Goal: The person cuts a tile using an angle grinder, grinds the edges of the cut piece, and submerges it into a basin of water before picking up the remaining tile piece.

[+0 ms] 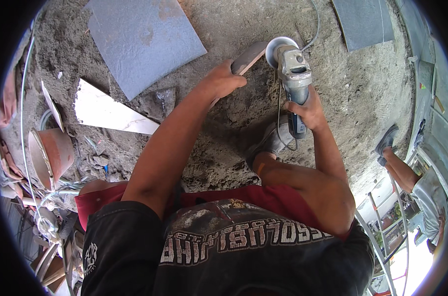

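A narrow strip of grey tile (248, 56) is gripped in my left hand (225, 80), its far end pointing up and right. My right hand (308, 109) is wrapped round the body of an angle grinder (297, 89), which stands upright in the picture with its head away from me. The grinder's pale round disc (280, 49) is beside the strip's far end; whether they touch I cannot tell. A cord loops from the grinder's lower end past its left side. Part of the strip is hidden under my left hand.
A large grey tile (145, 42) lies at the upper left, another grey tile (364, 22) at the upper right. Near the left are a pointed white tile offcut (108, 109) and a worn bucket (56, 153). Another person (426, 192) is at the far right by a metal ladder (384, 232).
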The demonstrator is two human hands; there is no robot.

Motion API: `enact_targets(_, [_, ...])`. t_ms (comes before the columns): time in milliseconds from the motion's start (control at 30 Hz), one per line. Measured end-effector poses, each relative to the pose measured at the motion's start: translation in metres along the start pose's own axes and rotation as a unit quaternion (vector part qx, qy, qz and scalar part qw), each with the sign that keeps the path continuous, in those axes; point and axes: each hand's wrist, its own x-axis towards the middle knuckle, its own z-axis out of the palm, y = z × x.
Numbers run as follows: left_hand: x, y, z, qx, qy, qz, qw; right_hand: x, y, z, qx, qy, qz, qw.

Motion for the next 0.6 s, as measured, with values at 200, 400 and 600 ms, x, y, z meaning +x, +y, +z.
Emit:
enact_targets(200, [0.003, -0.009, -0.003, -0.014, -0.009, 0.001, 1.000, 0.007, 0.003, -0.006, 0.056, 0.002, 0.043, 0.998])
enact_targets(400, [0.005, -0.011, -0.001, -0.011, 0.010, 0.009, 1.000, 0.003, 0.002, -0.004, 0.038, 0.004, 0.032, 0.999])
enact_targets(600, [0.005, -0.010, -0.004, -0.024, -0.008, 0.013, 1.000, 0.007, 0.002, -0.004, 0.052, 0.010, 0.051, 0.997])
